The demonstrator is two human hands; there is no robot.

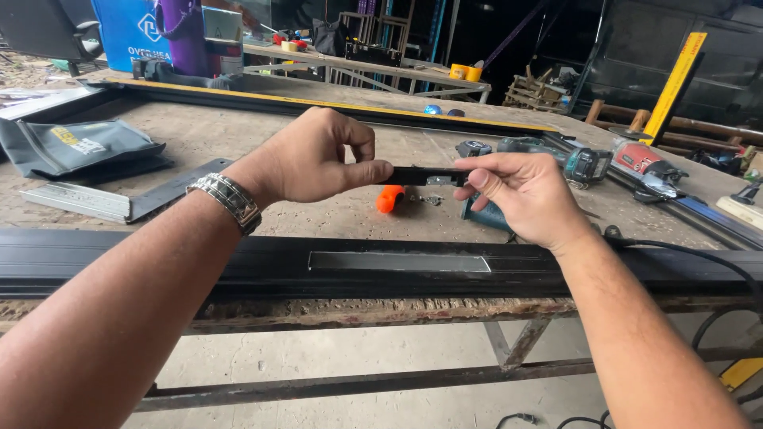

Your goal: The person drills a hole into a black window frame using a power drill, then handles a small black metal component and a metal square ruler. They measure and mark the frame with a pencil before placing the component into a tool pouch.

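Both my hands hold a short black metal bar (425, 175) level above the workbench. My left hand (314, 157), with a metal watch band on its wrist, pinches the bar's left end between thumb and fingers. My right hand (520, 195) pinches the right end. Directly below, along the bench's near edge, lies a long black profile (159, 262) with a rectangular cut-out slot (399, 261) showing pale metal. An orange-handled tool (389, 199) and a few small screws (429, 199) lie on the bench behind the bar.
A worn wooden workbench (238, 135) carries a steel square (119, 202), a dark grey pouch (71, 147), a cordless drill (572, 163), a red power tool (644, 163) and another long black profile (318, 107). A black cable (715, 262) trails off the right.
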